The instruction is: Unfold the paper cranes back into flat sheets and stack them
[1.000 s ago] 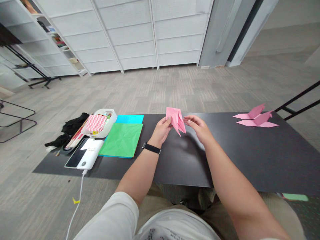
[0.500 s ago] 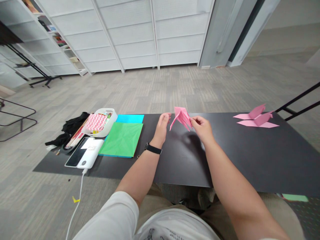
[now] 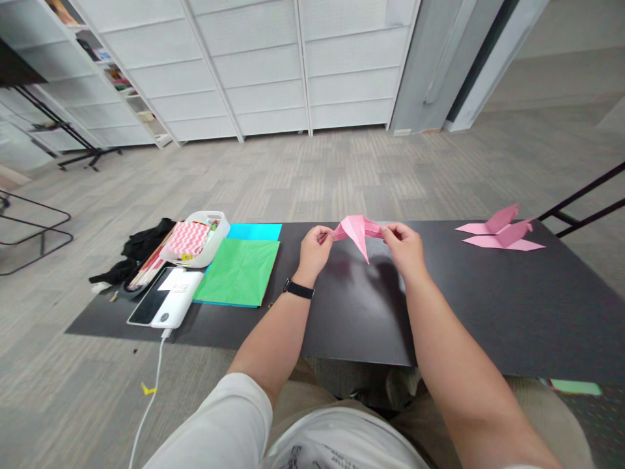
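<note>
A pink folded paper figure (image 3: pixel 355 231) hangs between my hands above the dark table, its middle flap pointing down toward me. My left hand (image 3: pixel 314 251) pinches its left point, and my right hand (image 3: pixel 403 247) pinches the right one. Both hands are closed, with the fingertips partly hidden by the paper. On the table's right side lie two finished-looking pink origami cranes (image 3: pixel 510 233), one overlapping the other, with wings spread.
Green square paper (image 3: pixel 237 272) lies over blue sheets (image 3: pixel 256 231) left of my hands. Beyond are a white basket (image 3: pixel 222 228), a white power bank (image 3: pixel 176 299) with a cable (image 3: pixel 157 371), a pencil tray and a black cloth (image 3: pixel 149 242). A black metal frame (image 3: pixel 586 195) stands at the right.
My left hand has closed on the paper figure's left point. The figure's two side points, which hung down before, are now stretched out sideways, and my right hand has shifted slightly right.
</note>
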{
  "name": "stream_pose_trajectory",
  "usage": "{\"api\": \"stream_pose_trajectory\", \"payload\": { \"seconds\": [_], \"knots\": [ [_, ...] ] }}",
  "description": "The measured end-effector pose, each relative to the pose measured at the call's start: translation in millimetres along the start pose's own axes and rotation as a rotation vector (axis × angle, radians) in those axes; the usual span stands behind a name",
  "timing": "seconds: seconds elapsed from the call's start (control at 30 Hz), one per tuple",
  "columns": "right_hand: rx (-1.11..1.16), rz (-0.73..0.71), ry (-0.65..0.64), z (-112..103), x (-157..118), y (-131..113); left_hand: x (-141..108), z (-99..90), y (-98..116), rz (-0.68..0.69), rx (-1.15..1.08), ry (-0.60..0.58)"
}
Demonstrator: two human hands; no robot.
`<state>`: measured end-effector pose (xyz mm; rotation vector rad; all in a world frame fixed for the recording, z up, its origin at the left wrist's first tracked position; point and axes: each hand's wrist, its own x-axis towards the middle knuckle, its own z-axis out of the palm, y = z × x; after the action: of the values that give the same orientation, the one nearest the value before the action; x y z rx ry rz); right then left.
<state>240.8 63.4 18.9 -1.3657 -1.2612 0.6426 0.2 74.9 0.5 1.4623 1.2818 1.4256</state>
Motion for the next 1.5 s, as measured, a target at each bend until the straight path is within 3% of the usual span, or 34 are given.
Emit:
{"api": "stream_pose_trajectory", "payload": {
  "seconds": [0.27, 0.43, 0.5, 0.57, 0.67, 0.77, 0.87, 1.2, 1.5],
  "knots": [
    [0.014, -0.001, 0.12, -14, 18, 27, 12, -14.2, -7, -0.084, 0.007, -0.005],
    [0.068, 0.036, 0.115, -13, 21, 34, 13, -19.0, -7, -0.105, 0.052, -0.005],
    [0.085, 0.039, 0.111, -12, 20, 33, 9, -19.2, -2, -0.01, 0.13, 0.035],
    [0.068, 0.041, 0.112, -11, 19, 30, 3, -18.2, 6, 0.169, 0.247, 0.052],
    [0.002, 0.05, 0.103, -10, 15, 25, -7, -14.4, 21, 0.399, 0.372, -0.072],
    [-0.057, 0.054, 0.086, -6, 11, 20, -14, -8.1, 29, 0.478, 0.439, -0.227],
    [-0.084, 0.045, 0.072, -2, 7, 17, -17, -1.9, 27, 0.507, 0.494, -0.267],
    [-0.125, -0.029, -0.093, 0, -2, 1, -14, -3.2, 24, 0.428, 0.565, -0.101],
    [-0.023, -0.098, -0.224, -5, -2, -4, 1, -15.1, 16, 0.249, 0.309, 0.091]
  ]
}}
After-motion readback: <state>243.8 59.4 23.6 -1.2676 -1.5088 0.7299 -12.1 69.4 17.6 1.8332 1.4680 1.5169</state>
